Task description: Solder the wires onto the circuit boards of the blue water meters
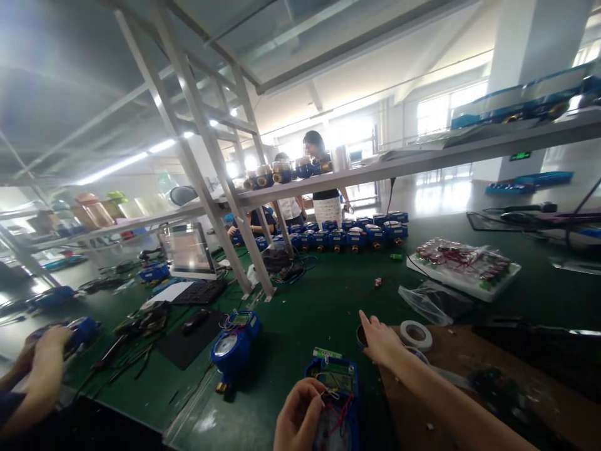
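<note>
My left hand [300,413] is closed in a pinch on thin light-coloured wires at an opened blue meter [354,401] in front of me. Red wires and a green circuit board show inside the meter's housing. A green cylindrical battery [327,354] lies at its far edge. My right hand [380,341] stretches forward over the bench, fingers extended, with nothing visible in them. It is over a small round dark container [360,337], partly hidden by the fingers, and beside a roll of white tape [416,335]. A second blue meter [232,351] with its cover open stands to the left.
Rows of blue meters [338,238] line the bench's far side. At right, a white foam tray [488,285] holds wired parts beside a plastic bag [436,304]. Shelf posts [253,263] rise from the bench. At far left, another person's hands [54,338] work on a meter.
</note>
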`<state>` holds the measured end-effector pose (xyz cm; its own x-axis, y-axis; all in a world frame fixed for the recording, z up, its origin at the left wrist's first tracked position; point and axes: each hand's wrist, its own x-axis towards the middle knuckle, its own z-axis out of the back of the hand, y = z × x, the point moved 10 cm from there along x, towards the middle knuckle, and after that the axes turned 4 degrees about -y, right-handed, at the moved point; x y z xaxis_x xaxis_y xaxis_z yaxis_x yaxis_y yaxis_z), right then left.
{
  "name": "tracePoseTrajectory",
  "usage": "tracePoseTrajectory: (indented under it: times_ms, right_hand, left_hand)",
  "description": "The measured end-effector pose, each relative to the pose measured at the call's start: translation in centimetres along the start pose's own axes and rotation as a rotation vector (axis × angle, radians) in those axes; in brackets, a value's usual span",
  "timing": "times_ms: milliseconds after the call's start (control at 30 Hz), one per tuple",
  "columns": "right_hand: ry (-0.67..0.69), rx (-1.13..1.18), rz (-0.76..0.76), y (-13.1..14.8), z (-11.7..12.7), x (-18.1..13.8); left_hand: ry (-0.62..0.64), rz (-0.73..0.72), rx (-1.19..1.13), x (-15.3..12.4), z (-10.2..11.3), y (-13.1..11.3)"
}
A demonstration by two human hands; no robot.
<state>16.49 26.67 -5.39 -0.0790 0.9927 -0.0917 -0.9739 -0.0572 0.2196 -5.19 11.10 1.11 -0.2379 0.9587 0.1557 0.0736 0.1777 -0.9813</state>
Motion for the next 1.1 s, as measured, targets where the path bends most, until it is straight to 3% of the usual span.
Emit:
tracePoseTrajectory:
  times_ms: [233, 600, 833, 1100]
  right_hand:
    - [0.013, 0.02, -0.005, 0.0, -0.1, 0.1]
    - [0.002, 0.035, 0.005, -0.6, -1.0, 0.4]
    - [-0.008, 0.026, 0.01, -0.8, -1.5, 0.5]
    - [-0.049, 0.037, -0.001, -0.4, -0.4, 0.0]
  left_hand:
    - [0.013, 0.007, -0.006, 0.3, 0.2, 1.0]
    - [-0.003, 0.041, 0.044, -0.4, -0.1, -0.3]
    - [-0.001, 0.024, 0.018, -0.2, 0.1, 0.5]
    - [0.001, 0.027, 0.026, -0.4, 0.1, 0.2]
